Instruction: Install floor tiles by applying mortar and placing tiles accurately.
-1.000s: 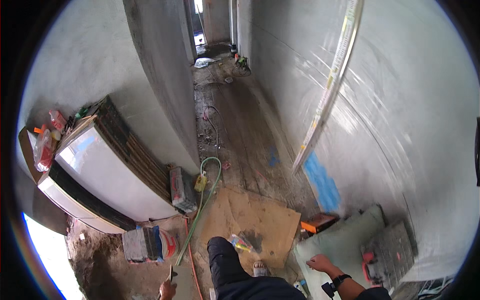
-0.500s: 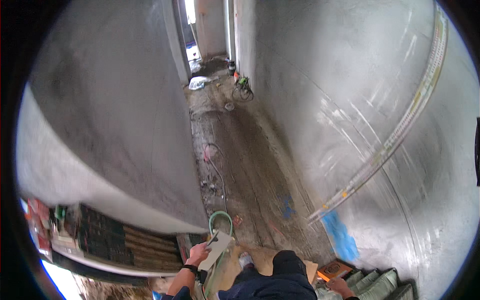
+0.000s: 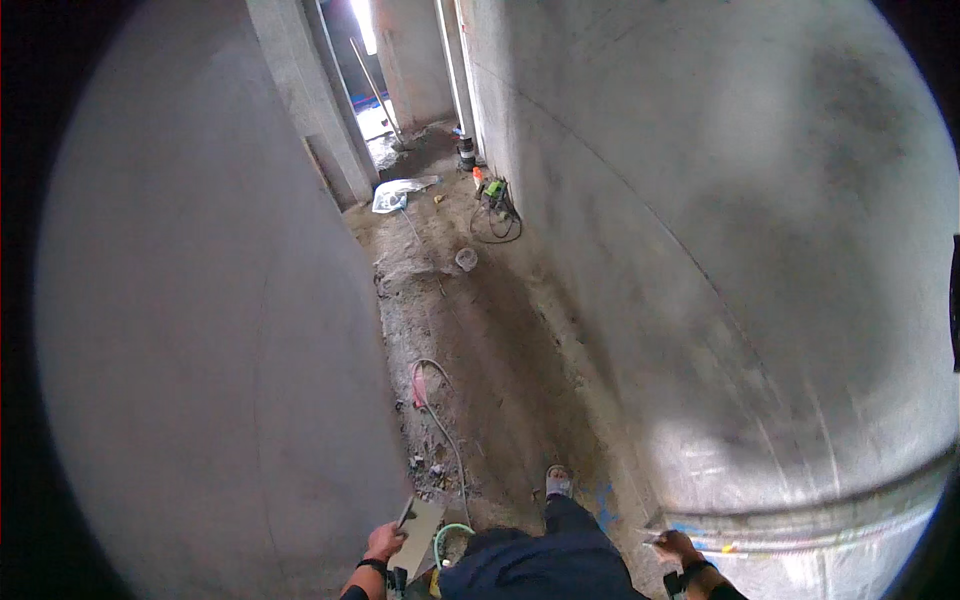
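At the bottom left, my left hand (image 3: 385, 541) is closed round the dark handle of a plastering trowel (image 3: 424, 525). Its pale rectangular blade is beside the left wall's lower end, over a loop of green hose (image 3: 446, 534). My right hand (image 3: 678, 548) is at the lower right, near the right wall. Its fingers are closed, and a small light-coloured tip sticks out past them; what it belongs to I cannot make out. A long marked strip (image 3: 800, 549) runs along the wall by this hand.
Grey plastered walls (image 3: 200, 300) (image 3: 640, 330) flank a narrow, dirty floor (image 3: 500, 370). A thin hose (image 3: 447, 430) lies along its left side. Farther off are a small round tub (image 3: 466, 260), a green tool with a coiled cord (image 3: 496, 192), a plastic bag (image 3: 398, 196) and a doorway.
I have stepped forward along the passage, and one foot is ahead. The trowel has come along in my left hand. My right hand has left the orange box and stacked bags for the right wall.
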`<state>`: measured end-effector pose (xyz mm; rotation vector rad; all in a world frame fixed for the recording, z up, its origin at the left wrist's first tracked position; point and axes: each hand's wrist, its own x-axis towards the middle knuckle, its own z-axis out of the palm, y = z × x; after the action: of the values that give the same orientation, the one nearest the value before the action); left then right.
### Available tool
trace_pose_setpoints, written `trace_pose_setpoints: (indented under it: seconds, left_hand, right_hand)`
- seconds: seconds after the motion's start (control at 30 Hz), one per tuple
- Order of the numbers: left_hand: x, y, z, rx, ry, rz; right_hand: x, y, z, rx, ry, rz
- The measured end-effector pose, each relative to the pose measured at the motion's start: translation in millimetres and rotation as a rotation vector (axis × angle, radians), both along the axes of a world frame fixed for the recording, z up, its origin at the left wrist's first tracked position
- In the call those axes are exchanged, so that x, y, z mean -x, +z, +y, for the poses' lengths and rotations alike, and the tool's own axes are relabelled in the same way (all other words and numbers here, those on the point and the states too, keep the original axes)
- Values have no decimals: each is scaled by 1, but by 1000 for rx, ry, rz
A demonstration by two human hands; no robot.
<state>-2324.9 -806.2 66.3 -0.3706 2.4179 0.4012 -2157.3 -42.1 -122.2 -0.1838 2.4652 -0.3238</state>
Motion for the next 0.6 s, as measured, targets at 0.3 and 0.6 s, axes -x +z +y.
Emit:
trace_pose_setpoints:
  seconds: [0.3,0.6]
  left_hand:
    - [160,-11,-41,57,321,-110]
    - [513,-43,-98,-50,247,84]
  right_hand:
    - [494,166,-53,175,-216,71]
    - [749,195,-121,100,-220,-156]
